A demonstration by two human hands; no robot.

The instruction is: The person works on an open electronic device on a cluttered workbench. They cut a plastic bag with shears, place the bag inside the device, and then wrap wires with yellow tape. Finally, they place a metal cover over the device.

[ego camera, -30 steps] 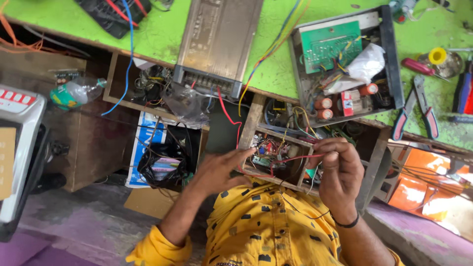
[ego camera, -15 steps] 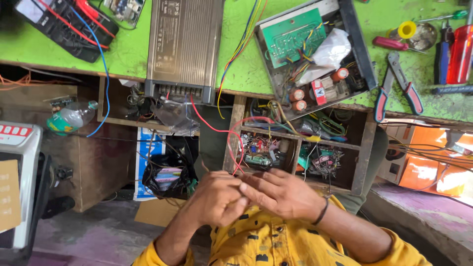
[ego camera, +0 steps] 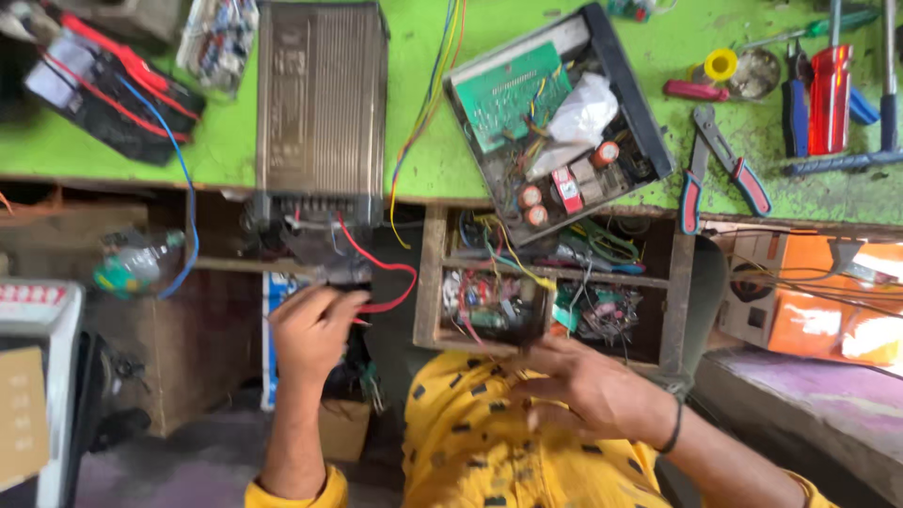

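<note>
The left hand (ego camera: 315, 329) is raised below the front edge of the green worktop (ego camera: 226, 141), fingers curled together around a red wire (ego camera: 381, 282). The wire loops out to the right of the hand and climbs to the underside of the ribbed metal case (ego camera: 322, 99), which lies on the worktop with its near end just over the front edge. Blur hides how firmly the fingers pinch the wire.

The right hand (ego camera: 588, 386) sits lower, over the yellow patterned shirt (ego camera: 470, 442), fingers loosely spread and pointing left. It holds nothing that can be made out, and its fingertips are just below the wooden compartment box (ego camera: 555, 292) hung under the worktop edge, stuffed with wires and small parts. A dark band circles that wrist.

On the worktop, right of the metal case, an open black chassis (ego camera: 649, 122) lies tilted, holding a green circuit board (ego camera: 508, 94) and orange-topped capacitors. Further right, near the front edge, lie red-handled pliers (ego camera: 715, 165), and beyond them a red-handled screwdriver (ego camera: 828, 85). At the far left corner rests a black unit with red and blue leads (ego camera: 113, 94).
</note>
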